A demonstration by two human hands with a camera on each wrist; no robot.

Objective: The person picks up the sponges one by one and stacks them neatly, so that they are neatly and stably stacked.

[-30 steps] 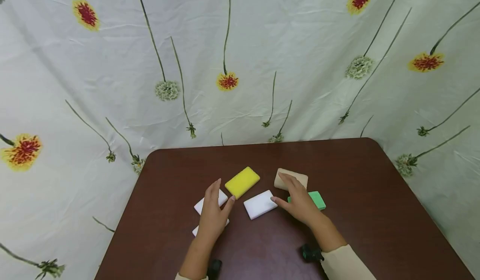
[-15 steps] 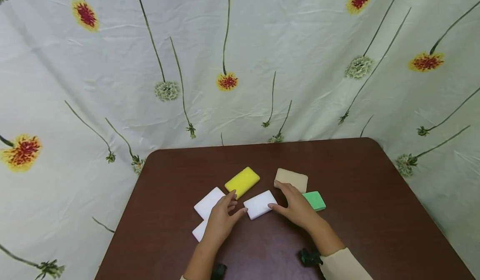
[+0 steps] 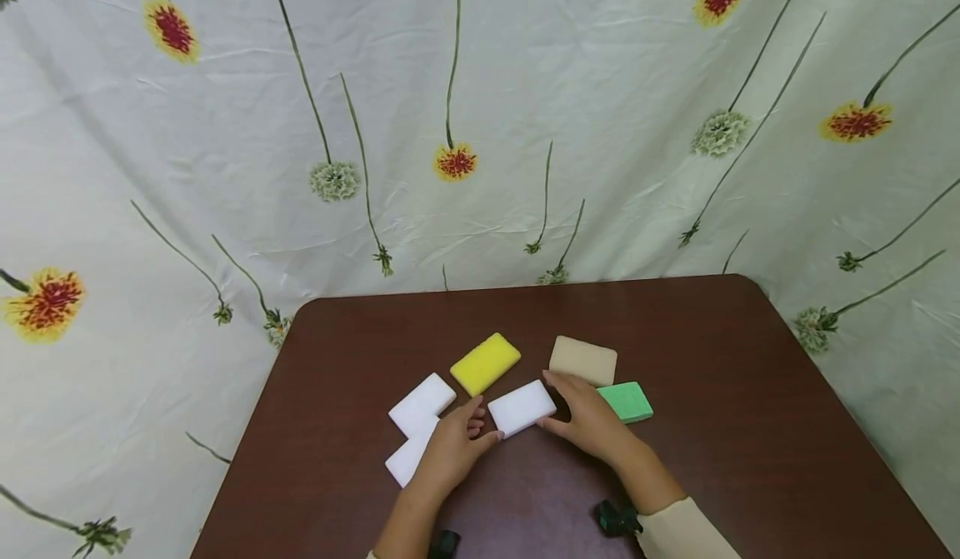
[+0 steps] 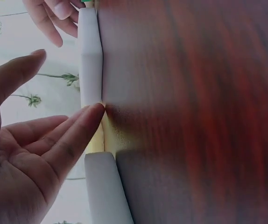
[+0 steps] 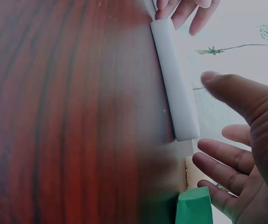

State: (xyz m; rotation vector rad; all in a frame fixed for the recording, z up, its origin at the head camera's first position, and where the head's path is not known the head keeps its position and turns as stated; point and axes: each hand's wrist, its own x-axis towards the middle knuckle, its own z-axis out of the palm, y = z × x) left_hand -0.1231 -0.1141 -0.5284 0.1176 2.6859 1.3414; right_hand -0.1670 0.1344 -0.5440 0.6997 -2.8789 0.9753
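A white sponge (image 3: 522, 407) lies flat on the table between my two hands. My left hand (image 3: 453, 446) is at its left end, fingers extended, thumb near its lower left corner. In the left wrist view, a fingertip (image 4: 96, 109) reaches down between two white sponges, close to the yellow sponge (image 3: 486, 363). At the right end is my right hand (image 3: 588, 417), thumb and fingers spread around the corner. The right wrist view shows a gap between this hand and the white sponge (image 5: 176, 79). Neither hand grips anything.
Two more white sponges, an upper one (image 3: 422, 402) and a lower one (image 3: 408, 457), lie left of my left hand. A beige sponge (image 3: 583, 361) and a green sponge (image 3: 628, 402) lie beyond and beside my right hand. A floral cloth (image 3: 622, 126) hangs behind the brown table (image 3: 712, 459).
My left hand has moved right and nearer to me, from above the left white sponges to the middle one. My right hand has drawn back from the beige sponge toward the middle white one.
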